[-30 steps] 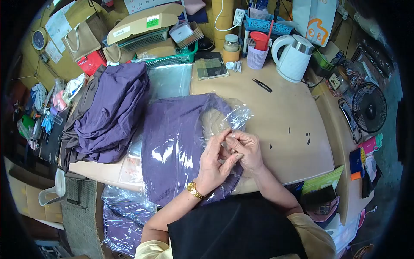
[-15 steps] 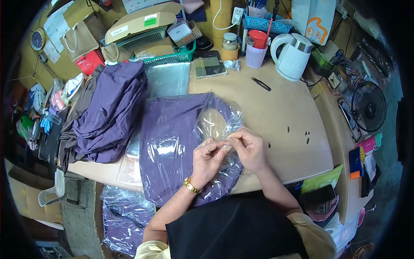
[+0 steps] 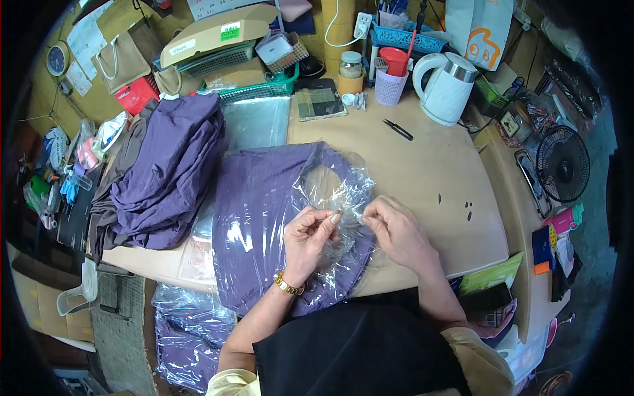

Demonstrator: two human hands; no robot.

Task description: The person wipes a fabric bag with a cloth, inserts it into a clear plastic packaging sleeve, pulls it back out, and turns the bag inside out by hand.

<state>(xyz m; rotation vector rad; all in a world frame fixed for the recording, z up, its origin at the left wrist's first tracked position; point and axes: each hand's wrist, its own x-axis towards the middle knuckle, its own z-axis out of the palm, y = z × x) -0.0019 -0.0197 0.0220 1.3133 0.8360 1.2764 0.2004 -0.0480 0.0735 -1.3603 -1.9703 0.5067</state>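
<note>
A folded purple garment [image 3: 254, 198] lies on the table inside a clear plastic bag [image 3: 353, 181], whose crinkled end is bunched at the right. Over that end, my left hand [image 3: 309, 236] is closed, thumb and fingertips pinching the film. My right hand [image 3: 401, 236] is a little to the right, also closed in a pinch at the edge of the bag; the bit of film between its fingertips is hard to make out. A gold watch [image 3: 288, 284] is on my left wrist.
Loose purple fabric [image 3: 168, 171] is heaped at the left. Flat clear bags [image 3: 259, 122] lie behind the garment. Black thread snips [image 3: 398, 129], a white kettle [image 3: 446, 86] and a lilac cup [image 3: 391, 88] stand or lie toward the back. Another bagged purple garment [image 3: 191, 343] sits below the table edge.
My hands, close together before, have moved apart: the left slightly left, the right to the right. The crinkled plastic between them has shifted. The garment stays in place.
</note>
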